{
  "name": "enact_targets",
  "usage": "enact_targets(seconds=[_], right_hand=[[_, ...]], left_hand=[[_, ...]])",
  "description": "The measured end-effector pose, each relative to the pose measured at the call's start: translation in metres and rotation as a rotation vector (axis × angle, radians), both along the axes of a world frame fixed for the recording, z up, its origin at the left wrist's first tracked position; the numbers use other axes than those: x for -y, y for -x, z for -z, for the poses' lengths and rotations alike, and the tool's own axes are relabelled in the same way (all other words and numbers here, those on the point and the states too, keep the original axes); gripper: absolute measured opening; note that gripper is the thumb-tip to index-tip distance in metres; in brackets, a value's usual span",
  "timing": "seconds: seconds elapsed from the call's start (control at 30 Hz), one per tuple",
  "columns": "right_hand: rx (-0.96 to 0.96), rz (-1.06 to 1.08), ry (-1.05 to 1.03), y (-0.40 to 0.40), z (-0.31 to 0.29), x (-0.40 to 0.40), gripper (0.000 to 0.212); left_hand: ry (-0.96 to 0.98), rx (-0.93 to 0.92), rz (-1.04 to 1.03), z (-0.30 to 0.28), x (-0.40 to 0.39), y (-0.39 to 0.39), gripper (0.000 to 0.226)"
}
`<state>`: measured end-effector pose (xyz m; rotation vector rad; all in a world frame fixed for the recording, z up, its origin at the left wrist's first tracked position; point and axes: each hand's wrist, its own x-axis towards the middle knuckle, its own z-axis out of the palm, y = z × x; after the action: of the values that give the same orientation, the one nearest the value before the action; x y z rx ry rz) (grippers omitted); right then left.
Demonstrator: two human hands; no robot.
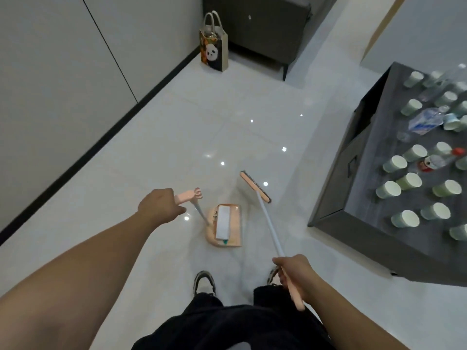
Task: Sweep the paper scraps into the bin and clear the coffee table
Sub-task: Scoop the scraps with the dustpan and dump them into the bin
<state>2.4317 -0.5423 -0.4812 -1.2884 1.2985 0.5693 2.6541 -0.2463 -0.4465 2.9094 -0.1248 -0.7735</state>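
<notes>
— Both hands are busy, yes? What has each got?

— Left hand (161,207) is curled round the pink grip of the dustpan handle (188,197); right hand (294,272) is wrapped round the pink end of the broom (267,223) shaft, low by the person's thigh.

— Which way does the broom run?

— Its long axis slants from the right hand up and away to the left, ending in the broom head (254,186), which lies on the floor just beyond and to the right of the dustpan (225,224). The bristles face the coffee table side.

— And the dustpan itself?

— Flat on the pale tiles straight ahead of the person's shoes, well to the left of the coffee table (374,223). Its thin stem leans up and left to the left hand. Inside it lies a white rectangular piece with a small green tip at the near end; I can't tell what it is.

— What's on the coffee table?

— Many paper cups (406,219), mostly upright and open, and a few clear plastic bottles (427,121) lying among them. What the cups hold, I can't tell.

— Anything further off?

— A panda gift bag (213,50) stands far beyond the dustpan, beside a dark cabinet.
</notes>
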Motion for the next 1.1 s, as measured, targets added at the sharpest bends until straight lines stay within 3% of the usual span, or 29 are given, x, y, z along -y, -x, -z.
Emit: enact_targets(seconds=[0.17,0.3,0.4,0.63,0.77,0.83,0.93,1.1], right_hand=[[0.010,-0.157,-0.010,-0.030,-0.008,0.010,0.023],[0.026,-0.353,-0.004,-0.063,-0.011,0.024,0.015],[0.043,-0.543,0.005,-0.087,-0.012,0.024,0.015],[0.078,-0.967,-0.026,-0.111,-0.020,-0.031,0.033],[0.110,-1.202,-0.064,-0.101,-0.032,-0.086,0.039],[0.141,-1.297,-0.071,-0.092,-0.040,-0.116,0.039],[0.175,-1.403,-0.068,-0.071,-0.051,-0.165,0.020],[0.238,-1.550,-0.057,-0.018,-0.065,-0.238,0.016]], left_hand=[[0.109,-0.221,-0.011,-0.008,0.011,0.017,0.023],[0.164,-0.140,-0.243,-0.016,0.005,0.045,0.013],[0.197,-0.001,-0.515,-0.027,-0.013,0.076,0.006],[0.004,0.319,-1.152,-0.069,-0.088,0.213,0.008],[0.036,0.619,-1.665,-0.109,-0.121,0.316,0.048],[0.090,0.743,-1.896,-0.125,-0.132,0.365,0.052],[0.240,0.918,-2.194,-0.141,-0.150,0.430,0.050],[0.485,1.105,-2.494,-0.145,-0.179,0.513,0.050]])
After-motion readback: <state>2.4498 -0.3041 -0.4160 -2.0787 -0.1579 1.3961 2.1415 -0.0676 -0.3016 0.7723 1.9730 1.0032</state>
